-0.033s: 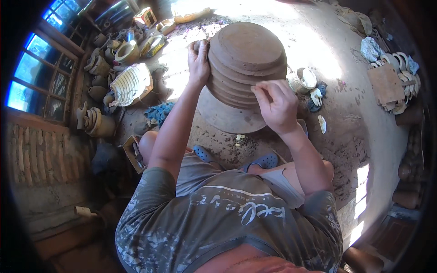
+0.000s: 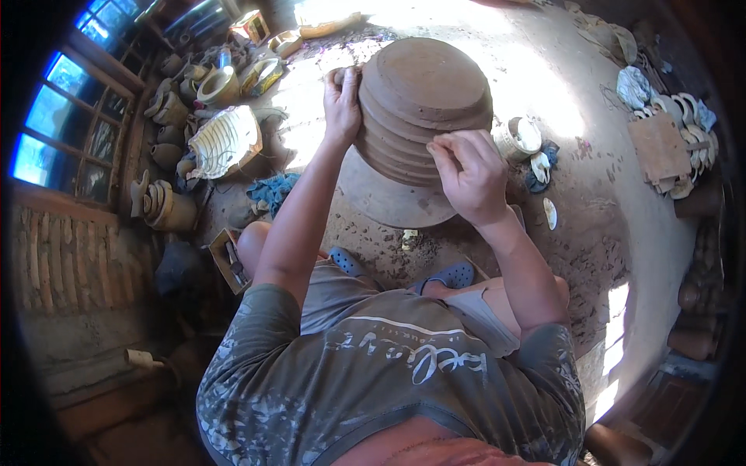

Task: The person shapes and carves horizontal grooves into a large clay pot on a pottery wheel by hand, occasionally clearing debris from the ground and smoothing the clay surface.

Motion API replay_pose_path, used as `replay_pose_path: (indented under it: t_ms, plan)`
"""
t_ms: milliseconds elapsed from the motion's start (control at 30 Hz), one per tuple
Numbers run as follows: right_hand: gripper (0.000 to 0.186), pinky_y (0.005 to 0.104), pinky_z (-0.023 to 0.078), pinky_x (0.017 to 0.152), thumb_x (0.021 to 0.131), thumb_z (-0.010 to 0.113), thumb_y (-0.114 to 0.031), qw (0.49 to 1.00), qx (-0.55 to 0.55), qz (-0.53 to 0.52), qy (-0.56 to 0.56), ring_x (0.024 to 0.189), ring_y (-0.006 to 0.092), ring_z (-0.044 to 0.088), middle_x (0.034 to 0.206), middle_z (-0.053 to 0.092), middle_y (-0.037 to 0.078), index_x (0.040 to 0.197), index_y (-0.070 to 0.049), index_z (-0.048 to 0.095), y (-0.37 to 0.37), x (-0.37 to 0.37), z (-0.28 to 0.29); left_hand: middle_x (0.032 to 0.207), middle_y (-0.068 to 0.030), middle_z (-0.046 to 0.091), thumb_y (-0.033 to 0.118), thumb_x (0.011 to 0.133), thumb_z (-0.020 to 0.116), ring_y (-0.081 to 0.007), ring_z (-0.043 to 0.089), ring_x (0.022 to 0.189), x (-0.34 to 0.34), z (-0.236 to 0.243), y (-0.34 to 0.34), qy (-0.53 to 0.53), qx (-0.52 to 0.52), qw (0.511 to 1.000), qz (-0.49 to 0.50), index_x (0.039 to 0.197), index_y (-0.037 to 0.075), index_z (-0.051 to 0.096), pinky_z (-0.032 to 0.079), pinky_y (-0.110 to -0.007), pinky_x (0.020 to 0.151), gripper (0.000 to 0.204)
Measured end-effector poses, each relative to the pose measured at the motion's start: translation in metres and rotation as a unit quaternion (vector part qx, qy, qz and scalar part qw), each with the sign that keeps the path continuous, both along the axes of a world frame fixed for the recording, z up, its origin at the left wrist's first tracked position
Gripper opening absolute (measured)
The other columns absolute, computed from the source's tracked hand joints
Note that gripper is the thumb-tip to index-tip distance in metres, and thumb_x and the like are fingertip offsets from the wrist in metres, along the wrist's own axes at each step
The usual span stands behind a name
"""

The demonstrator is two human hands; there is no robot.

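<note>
In front of me a large brown clay pot point(image 2: 420, 81) has a flat round top face and stepped ridges around its wall. It rests on a wide round board point(image 2: 388, 194), whose near edge shows below it. My left hand point(image 2: 340, 109) is against the pot's left wall, fingers curled near the top rim. Something dark and rounded shows at those fingers, too small to name. My right hand point(image 2: 472, 171) is closed in a pinch beside the ridges on the pot's near right. Whatever the pinch holds, if anything, is hidden.
Clay crumbs litter the floor around the board. A pale bucket point(image 2: 519, 138) stands right of the pot, with a dark cloth point(image 2: 542, 175) beside it. Leftward are a ribbed white container point(image 2: 225, 144), a blue cloth point(image 2: 272, 192) and several pots. Flat boards point(image 2: 659, 146) lie far right.
The pot and my left hand sit very slightly further right. Both hands keep the same grip.
</note>
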State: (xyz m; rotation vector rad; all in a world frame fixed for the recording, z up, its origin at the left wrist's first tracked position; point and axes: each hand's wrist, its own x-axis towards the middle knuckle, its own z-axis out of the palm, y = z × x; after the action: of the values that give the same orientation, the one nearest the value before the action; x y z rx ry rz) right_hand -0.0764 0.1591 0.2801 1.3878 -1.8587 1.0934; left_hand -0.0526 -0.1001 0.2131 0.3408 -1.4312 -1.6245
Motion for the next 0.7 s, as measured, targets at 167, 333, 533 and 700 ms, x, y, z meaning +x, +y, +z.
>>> replay_pose_path:
  t_ms: [167, 333, 533, 700]
  plan:
    - [0.01, 0.0375, 0.048, 0.084, 0.079, 0.081, -0.009, 0.995, 0.036, -0.007, 0.092, 0.089, 0.0211, 0.066, 0.088, 0.069, 0.0, 0.085, -0.011, 0.073, -0.032, 0.0, 0.016, 0.113, -0.0107, 0.07, 0.031, 0.111, 0.059, -0.0147, 0.064, 0.103, -0.007, -0.007, -0.011, 0.003, -0.013, 1.0, -0.012, 0.125, -0.002, 0.056, 0.052, -0.03, 0.093, 0.036]
    - [0.011, 0.0385, 0.046, 0.086, 0.078, 0.082, -0.01, 0.983, 0.075, -0.01, 0.169, 0.091, 0.0204, 0.065, 0.088, 0.068, -0.001, 0.085, -0.013, 0.074, -0.047, -0.009, 0.019, 0.114, -0.0113, 0.07, 0.031, 0.11, 0.06, -0.0157, 0.064, 0.105, -0.013, -0.013, -0.02, -0.002, -0.022, 0.999, -0.031, 0.128, -0.003, 0.054, 0.052, -0.031, 0.094, 0.04]
    - [0.01, 0.0383, 0.044, 0.086, 0.076, 0.08, -0.011, 0.981, 0.071, 0.031, 0.18, 0.089, 0.0184, 0.063, 0.088, 0.066, -0.003, 0.084, -0.013, 0.075, -0.034, -0.022, 0.021, 0.116, -0.0114, 0.07, 0.03, 0.11, 0.06, -0.0158, 0.065, 0.106, -0.016, -0.011, -0.027, 0.013, -0.004, 0.997, -0.072, 0.133, -0.004, 0.05, 0.052, -0.031, 0.096, 0.042]
    - [0.012, 0.0381, 0.045, 0.085, 0.077, 0.082, -0.01, 0.977, 0.086, 0.054, 0.189, 0.088, 0.0187, 0.063, 0.089, 0.067, -0.003, 0.087, -0.013, 0.077, -0.007, -0.041, 0.024, 0.117, -0.0116, 0.071, 0.03, 0.11, 0.06, -0.0161, 0.065, 0.108, -0.016, -0.011, -0.028, 0.001, -0.029, 0.997, -0.069, 0.133, -0.004, 0.05, 0.052, -0.031, 0.096, 0.042]
